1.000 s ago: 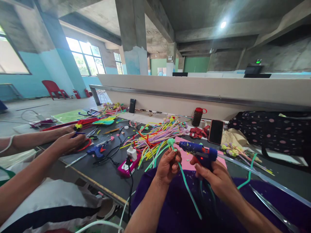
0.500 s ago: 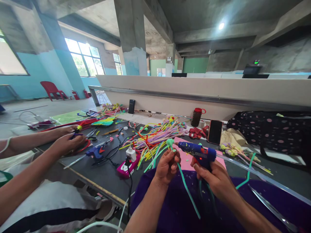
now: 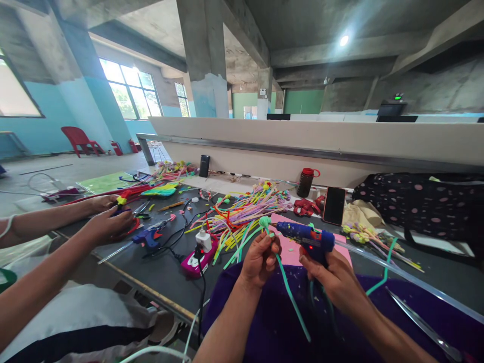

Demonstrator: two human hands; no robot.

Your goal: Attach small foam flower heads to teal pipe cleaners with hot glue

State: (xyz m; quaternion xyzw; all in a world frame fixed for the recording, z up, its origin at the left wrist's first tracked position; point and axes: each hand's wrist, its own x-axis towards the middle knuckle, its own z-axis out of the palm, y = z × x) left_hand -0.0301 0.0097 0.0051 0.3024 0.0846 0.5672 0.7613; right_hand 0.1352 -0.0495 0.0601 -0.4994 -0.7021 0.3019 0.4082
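Note:
Between the closed fingers of my left hand (image 3: 262,258) is a mint-green pipe cleaner flower (image 3: 264,222), its bud on top and its stem (image 3: 289,290) hanging down over my lap. My right hand (image 3: 333,275) is wrapped around the grip of a blue hot glue gun (image 3: 306,236) with a small red light lit. The gun's nozzle points left, at or close to the bud; whether it touches I cannot tell. A long clear glue stick (image 3: 401,269) runs out of the gun's back. Scissors (image 3: 421,322) lie on the purple cloth over my lap.
Bundled coloured pipe cleaners (image 3: 249,212) lie ahead, beside a magenta power strip (image 3: 200,259). A pink sheet (image 3: 289,247), a phone (image 3: 334,205), a bottle (image 3: 305,182) and a dotted bag (image 3: 419,206) are around. At left, a co-worker's hands (image 3: 111,214) work near another glue gun (image 3: 149,237).
The glue gun has shifted very slightly left in my right hand. My left hand stays in place with the flower. The co-worker's hands have moved a little.

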